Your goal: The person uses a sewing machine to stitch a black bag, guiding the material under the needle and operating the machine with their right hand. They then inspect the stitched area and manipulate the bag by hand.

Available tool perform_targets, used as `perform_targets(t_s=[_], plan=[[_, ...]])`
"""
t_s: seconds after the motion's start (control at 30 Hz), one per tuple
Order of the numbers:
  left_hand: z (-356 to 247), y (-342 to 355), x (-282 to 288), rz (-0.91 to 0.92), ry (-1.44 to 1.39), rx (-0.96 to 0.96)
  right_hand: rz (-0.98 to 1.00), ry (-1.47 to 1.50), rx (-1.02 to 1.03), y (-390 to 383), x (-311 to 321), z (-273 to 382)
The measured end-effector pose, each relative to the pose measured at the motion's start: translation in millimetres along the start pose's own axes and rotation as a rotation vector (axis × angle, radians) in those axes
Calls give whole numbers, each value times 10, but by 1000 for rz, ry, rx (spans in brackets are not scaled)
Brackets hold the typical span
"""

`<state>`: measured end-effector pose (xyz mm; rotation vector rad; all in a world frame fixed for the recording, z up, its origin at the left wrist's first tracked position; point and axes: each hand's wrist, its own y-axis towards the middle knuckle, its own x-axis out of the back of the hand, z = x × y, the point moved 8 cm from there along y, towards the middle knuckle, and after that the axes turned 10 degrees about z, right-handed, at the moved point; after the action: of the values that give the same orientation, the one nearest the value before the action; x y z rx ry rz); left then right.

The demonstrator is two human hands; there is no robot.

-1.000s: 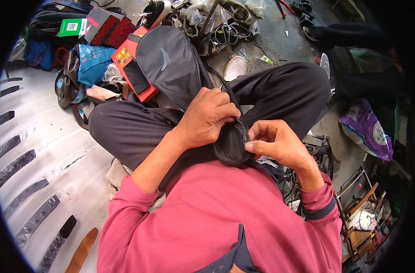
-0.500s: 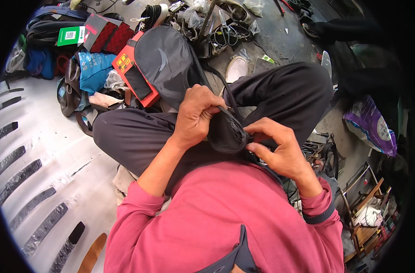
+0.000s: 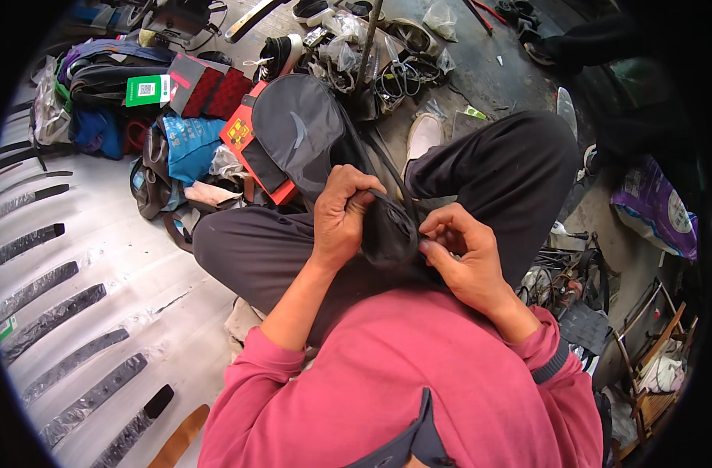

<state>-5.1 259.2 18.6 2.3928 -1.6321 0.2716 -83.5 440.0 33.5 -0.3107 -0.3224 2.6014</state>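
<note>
A black fabric bag point(image 3: 297, 129) with a grey curved mark lies across my lap, its rounded end pointing away from me. Its near end is gathered up between my hands into a loose, open fold. My left hand point(image 3: 344, 218) is closed on the left edge of this fold, thumb against the curled fingers. On the other side, my right hand point(image 3: 469, 249) pinches the fold's right edge between thumb and forefinger. What lies between those fingertips is too small to make out. A black strap point(image 3: 391, 168) runs from the bag beside the fold.
Under the bag's left side sits a red box point(image 3: 243, 132). Beyond it are a blue bag point(image 3: 190, 147) and a green card point(image 3: 147, 90). Dark strips point(image 3: 55, 320) line the pale surface at left. Scissors point(image 3: 399, 76) lie among clutter ahead; a purple package point(image 3: 656, 207) is at right.
The whole view has shifted, so the surroundings sit further right and lower. My right thumb and forefinger have drawn closer together on the fold's edge. My left hand keeps its grip.
</note>
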Motion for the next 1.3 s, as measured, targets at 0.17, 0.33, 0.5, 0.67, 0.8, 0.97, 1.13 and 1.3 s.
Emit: perform_targets(t_s=[0.17, 0.33, 0.5, 0.67, 0.8, 0.97, 1.13, 1.3], plan=[[25, -6, -35, -1, 127, -32, -27, -414, 173, 27, 45, 202], [0, 17, -149, 35, 253, -100, -36, -425, 41, -30, 171, 242], [-42, -40, -327, 103, 314, -139, -1, -392, -181, 26, 214, 91], [-24, -88, -342, 96, 350, -138, 119, -368, -295, 111, 179, -1], [16, -110, -357, 107, 350, -139, 185, -443, -342, 127, 159, -12], [83, -138, -403, 118, 335, -101, 197, -575, -334, 136, 95, -40], [130, -139, -407, 100, 331, -92, 136, -632, -350, 129, 86, -77], [146, -140, -391, 109, 319, -82, 110, -636, -372, 146, 52, -110]])
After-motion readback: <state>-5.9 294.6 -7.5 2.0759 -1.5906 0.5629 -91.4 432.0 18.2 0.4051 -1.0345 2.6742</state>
